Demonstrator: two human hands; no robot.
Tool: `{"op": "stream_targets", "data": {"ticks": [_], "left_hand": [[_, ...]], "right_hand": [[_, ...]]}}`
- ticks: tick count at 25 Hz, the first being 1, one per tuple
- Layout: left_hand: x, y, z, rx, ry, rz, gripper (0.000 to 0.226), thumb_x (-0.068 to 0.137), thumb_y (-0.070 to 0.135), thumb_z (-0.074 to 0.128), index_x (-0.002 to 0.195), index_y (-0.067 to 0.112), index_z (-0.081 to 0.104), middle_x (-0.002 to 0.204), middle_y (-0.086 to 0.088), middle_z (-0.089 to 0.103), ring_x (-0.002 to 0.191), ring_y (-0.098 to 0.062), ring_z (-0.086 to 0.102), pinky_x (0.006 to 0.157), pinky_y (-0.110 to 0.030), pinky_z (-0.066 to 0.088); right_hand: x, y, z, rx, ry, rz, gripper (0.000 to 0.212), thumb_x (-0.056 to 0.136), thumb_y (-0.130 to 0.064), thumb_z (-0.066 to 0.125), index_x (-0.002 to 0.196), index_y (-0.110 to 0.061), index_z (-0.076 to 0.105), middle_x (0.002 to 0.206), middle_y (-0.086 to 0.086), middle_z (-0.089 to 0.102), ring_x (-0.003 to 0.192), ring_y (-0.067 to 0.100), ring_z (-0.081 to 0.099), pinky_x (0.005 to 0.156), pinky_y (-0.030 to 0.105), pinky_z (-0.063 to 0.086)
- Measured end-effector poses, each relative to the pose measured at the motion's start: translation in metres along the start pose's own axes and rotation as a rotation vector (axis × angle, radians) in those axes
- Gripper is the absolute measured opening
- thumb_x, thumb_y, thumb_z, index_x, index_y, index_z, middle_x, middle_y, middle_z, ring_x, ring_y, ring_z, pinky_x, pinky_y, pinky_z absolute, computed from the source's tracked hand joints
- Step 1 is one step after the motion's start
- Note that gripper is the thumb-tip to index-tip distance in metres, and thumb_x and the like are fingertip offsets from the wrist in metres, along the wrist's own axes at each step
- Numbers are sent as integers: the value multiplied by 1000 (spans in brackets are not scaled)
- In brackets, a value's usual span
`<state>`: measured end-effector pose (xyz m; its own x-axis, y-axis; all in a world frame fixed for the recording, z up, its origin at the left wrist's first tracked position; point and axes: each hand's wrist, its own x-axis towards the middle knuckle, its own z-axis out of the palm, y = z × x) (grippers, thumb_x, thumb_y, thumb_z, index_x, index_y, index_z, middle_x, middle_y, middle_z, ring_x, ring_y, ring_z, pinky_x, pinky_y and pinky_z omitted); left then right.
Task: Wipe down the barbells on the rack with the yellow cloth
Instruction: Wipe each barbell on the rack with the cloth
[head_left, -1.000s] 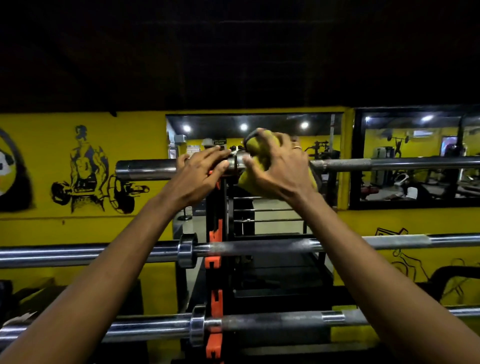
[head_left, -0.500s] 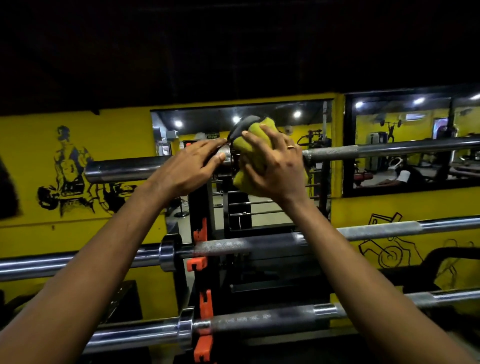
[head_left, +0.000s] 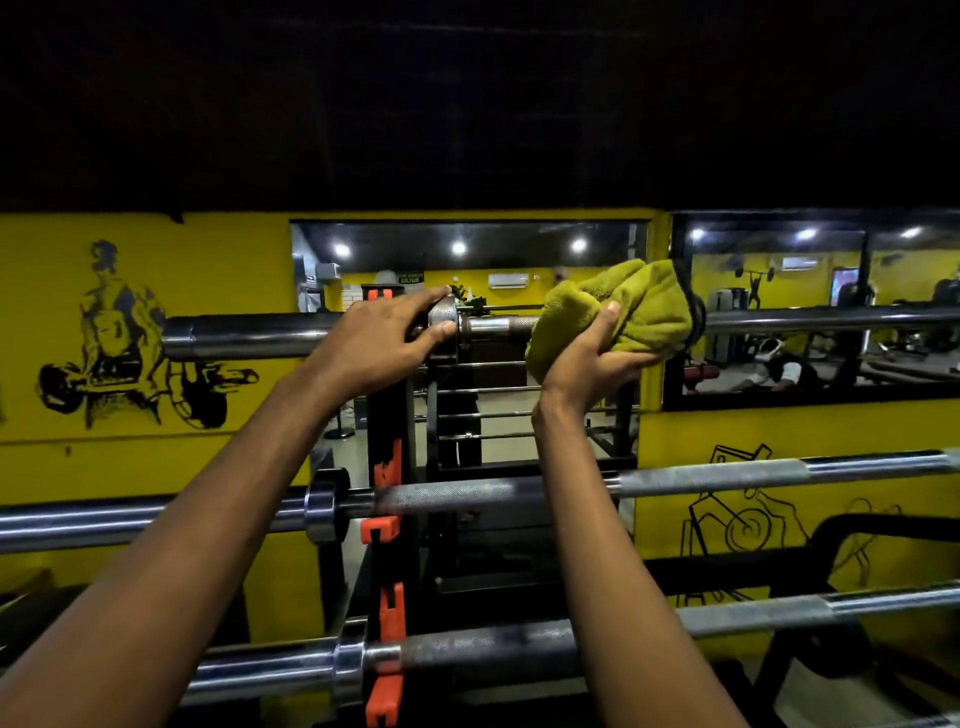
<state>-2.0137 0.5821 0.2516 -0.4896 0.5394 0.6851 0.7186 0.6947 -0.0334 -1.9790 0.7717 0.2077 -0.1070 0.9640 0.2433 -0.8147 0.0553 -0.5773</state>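
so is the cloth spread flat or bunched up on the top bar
Bunched up. The yellow cloth is a crumpled wad wrapped over the top barbell, gripped from below by the right hand.

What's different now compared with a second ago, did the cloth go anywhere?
The right hand slid the yellow cloth rightward along the top barbell, away from the collar, uncovering bare shaft. It now grips from below. The left hand stayed at the collar; the lower barbells were not touched.
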Motion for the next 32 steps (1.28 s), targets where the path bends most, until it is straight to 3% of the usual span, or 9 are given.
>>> {"op": "stream_targets", "data": {"ticks": [4,8,10,13,15,18,23,28,32], "left_hand": [[0,3,-5,-1,-37,-10,60,98,58,33,152,34,23,152,-4,41,134,-25,42,107,-44,34],[7,29,1,152,2,51,59,100,43,33,153,23,18,159,-6,23,141,-25,30,112,-45,29],[8,45,16,259,5,88,61,96,44,35,153,24,19,158,-8,23,143,-33,22,112,-53,25],[7,47,33,278,63,59,55,97,49,34,147,26,34,145,-6,39,139,-35,24,110,-57,23],[6,42,39,264,122,72,53,97,48,34,144,26,39,139,-4,47,138,-34,27,108,-56,24],[8,41,43,262,145,70,51,97,47,35,144,27,41,138,-2,49,138,-34,28,109,-57,22],[7,49,41,229,136,20,51,98,45,38,146,29,37,140,-1,48,142,-32,22,114,-58,11],[20,70,39,361,142,23,54,97,54,29,136,21,47,133,-4,58,139,-29,31,110,-54,16],[19,62,50,403,185,87,59,98,54,27,147,22,37,139,-3,55,139,-29,33,111,-52,17]], "right_hand": [[-5,-4,-11,242,-158,395,58,95,-45,62,144,-24,41,129,1,63,111,21,65,96,38,55],[16,-13,-25,78,-329,425,48,94,-48,59,130,-17,56,117,10,71,100,23,70,86,42,59],[19,-18,-38,-214,-341,300,62,91,-48,64,139,-15,42,129,12,61,108,26,64,87,36,53],[20,-28,-68,-632,-299,-166,82,92,-42,66,153,-15,19,150,17,31,128,33,45,96,35,44],[33,-34,-72,-821,-328,-446,84,94,-46,62,158,-19,14,159,14,17,138,34,35,106,45,41],[70,-35,-58,-1093,-491,-650,77,97,-52,52,159,-20,20,165,10,15,149,37,20,119,53,19],[114,-49,-42,-1121,-443,-662,72,89,-58,45,147,-16,44,143,13,51,133,31,46,115,51,30],[98,-34,-44,-1074,-699,-971,68,89,-65,47,138,-17,49,123,10,61,113,29,57,104,46,39],[124,-22,-66,-893,-401,-832,63,92,-56,52,142,-18,46,135,9,56,126,27,50,109,49,39]]}}
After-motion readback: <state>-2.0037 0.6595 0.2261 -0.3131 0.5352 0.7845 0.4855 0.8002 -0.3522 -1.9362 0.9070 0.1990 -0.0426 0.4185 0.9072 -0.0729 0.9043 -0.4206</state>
